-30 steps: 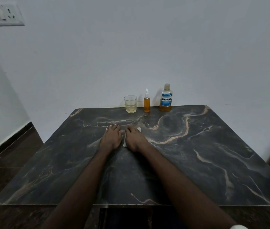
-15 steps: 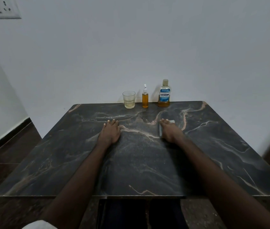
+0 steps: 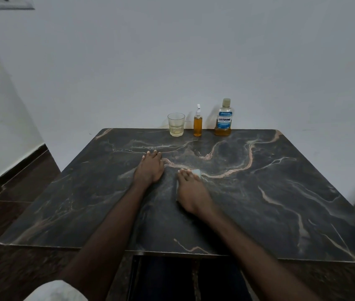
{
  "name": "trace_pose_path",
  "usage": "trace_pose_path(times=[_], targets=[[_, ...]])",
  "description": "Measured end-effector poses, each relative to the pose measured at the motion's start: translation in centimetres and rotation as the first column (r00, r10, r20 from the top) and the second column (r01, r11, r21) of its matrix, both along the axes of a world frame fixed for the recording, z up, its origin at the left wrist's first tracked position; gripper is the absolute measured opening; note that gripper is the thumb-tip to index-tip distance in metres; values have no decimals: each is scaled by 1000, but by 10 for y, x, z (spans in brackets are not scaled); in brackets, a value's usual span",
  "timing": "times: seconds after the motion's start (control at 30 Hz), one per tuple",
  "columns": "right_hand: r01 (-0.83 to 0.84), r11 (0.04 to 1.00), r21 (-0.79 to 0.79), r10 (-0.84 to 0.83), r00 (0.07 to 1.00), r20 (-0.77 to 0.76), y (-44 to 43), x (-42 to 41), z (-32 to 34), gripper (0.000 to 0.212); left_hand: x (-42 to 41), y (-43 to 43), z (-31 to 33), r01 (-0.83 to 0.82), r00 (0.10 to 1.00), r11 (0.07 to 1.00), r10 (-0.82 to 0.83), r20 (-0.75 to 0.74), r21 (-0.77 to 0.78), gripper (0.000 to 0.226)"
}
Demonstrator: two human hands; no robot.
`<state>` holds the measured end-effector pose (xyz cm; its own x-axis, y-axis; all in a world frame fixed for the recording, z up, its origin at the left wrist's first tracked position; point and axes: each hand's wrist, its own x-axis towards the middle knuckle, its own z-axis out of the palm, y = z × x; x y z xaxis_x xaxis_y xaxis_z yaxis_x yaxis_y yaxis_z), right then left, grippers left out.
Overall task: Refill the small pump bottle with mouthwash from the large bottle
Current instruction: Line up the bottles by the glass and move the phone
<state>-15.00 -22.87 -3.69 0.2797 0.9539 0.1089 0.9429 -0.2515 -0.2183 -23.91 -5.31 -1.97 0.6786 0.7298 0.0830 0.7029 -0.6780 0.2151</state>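
The small pump bottle (image 3: 198, 124), full of amber liquid with a white pump top, stands at the table's far edge. Right of it is the large Listerine mouthwash bottle (image 3: 222, 120) with a little amber liquid at its bottom and its cap on. My left hand (image 3: 150, 168) lies flat on the dark marble table (image 3: 280, 192), fingers straight. My right hand (image 3: 190, 191) presses flat on a small white cloth (image 3: 197, 172), of which only a corner shows past the fingertips. Both hands are well short of the bottles.
A clear glass (image 3: 176, 124) with a little pale liquid stands left of the pump bottle. A white wall rises right behind the table's far edge. A wall socket (image 3: 12, 2) sits at the top left. Dark floor lies to the left.
My right hand has slid the white cloth back leftward and nearer to me, from the table's right-centre toward my left hand. The left hand has stayed in place.
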Motion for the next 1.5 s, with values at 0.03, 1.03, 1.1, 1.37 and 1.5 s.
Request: trace_pose_path(times=[0.03, 1.03, 1.1, 1.37, 1.5], targets=[[-13, 1000, -16, 13, 1000, -10, 11, -3, 1, 67, 0, 0, 0, 1, 1000, 1000, -1, 8, -5, 53], [375, 920, -110, -373, 927, 39, -61, 184, 5, 63, 4, 10, -8, -15, 1000, 1000, 16, 22, -3, 50], [363, 923, -127, -360, 932, 49, -64, 164, 4, 65, 4, 11, -9, -11, 1000, 1000, 11, 22, -4, 50], [105, 991, -77, -101, 994, 51, -32, 33, -2, 70, 3, 12, -11, -10, 999, 1000, 10, 50, -4, 49], [10, 995, -99, -6, 999, 34, 12, -12, -3, 72, 1, 19, -3, 19, 999, 997, -15, 46, -71, 42]])
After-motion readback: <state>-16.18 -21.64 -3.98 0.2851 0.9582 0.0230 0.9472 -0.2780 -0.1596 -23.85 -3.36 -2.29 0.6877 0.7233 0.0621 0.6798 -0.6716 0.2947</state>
